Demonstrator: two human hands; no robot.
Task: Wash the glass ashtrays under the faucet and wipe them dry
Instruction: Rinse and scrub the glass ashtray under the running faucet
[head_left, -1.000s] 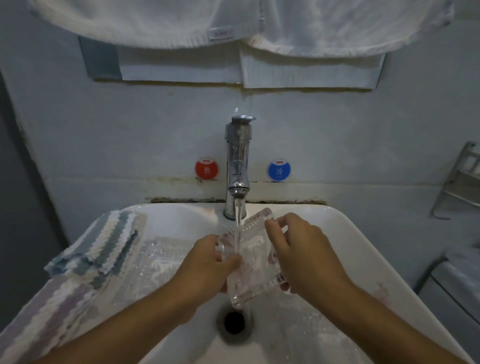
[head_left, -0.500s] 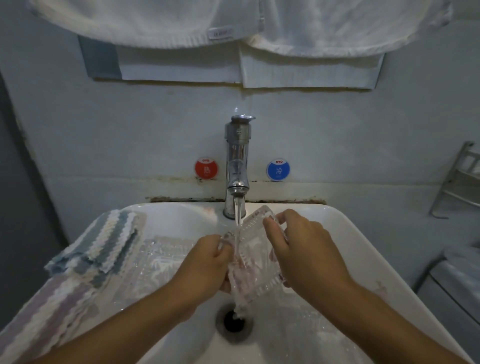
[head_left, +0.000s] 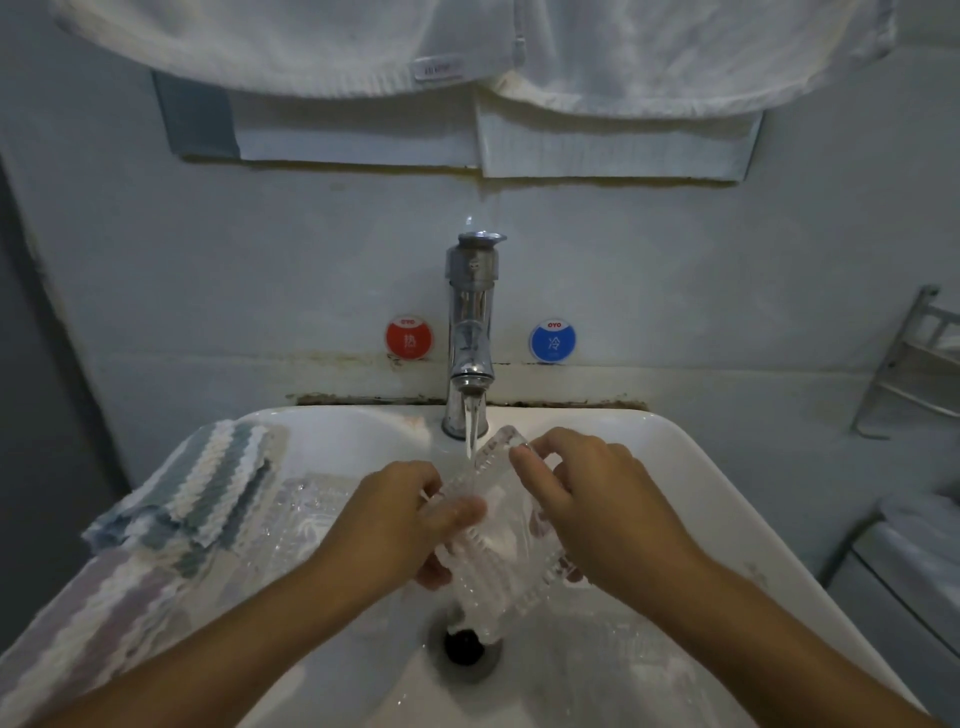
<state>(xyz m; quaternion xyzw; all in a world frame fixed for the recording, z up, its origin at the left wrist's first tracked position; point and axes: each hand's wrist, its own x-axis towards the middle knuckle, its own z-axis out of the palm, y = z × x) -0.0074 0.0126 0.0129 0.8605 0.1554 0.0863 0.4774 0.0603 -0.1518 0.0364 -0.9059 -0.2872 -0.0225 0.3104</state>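
While both hands, left (head_left: 400, 525) and right (head_left: 597, 499), grip one ribbed clear glass ashtray (head_left: 498, 540) under the chrome faucet (head_left: 470, 332), it tilts above the drain. A second glass ashtray (head_left: 301, 514) lies against the white sink's left rim (head_left: 322, 421).

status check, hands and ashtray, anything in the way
Both hands, left and right, grip the ashtray under running faucet. Nothing blocking.

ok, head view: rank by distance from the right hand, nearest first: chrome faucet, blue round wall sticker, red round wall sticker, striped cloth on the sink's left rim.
From the right hand:
1. Chrome faucet, just up and left of it, behind the basin.
2. Blue round wall sticker, on the wall right of the faucet.
3. Red round wall sticker, on the wall left of the faucet.
4. Striped cloth, on the sink's far left rim.
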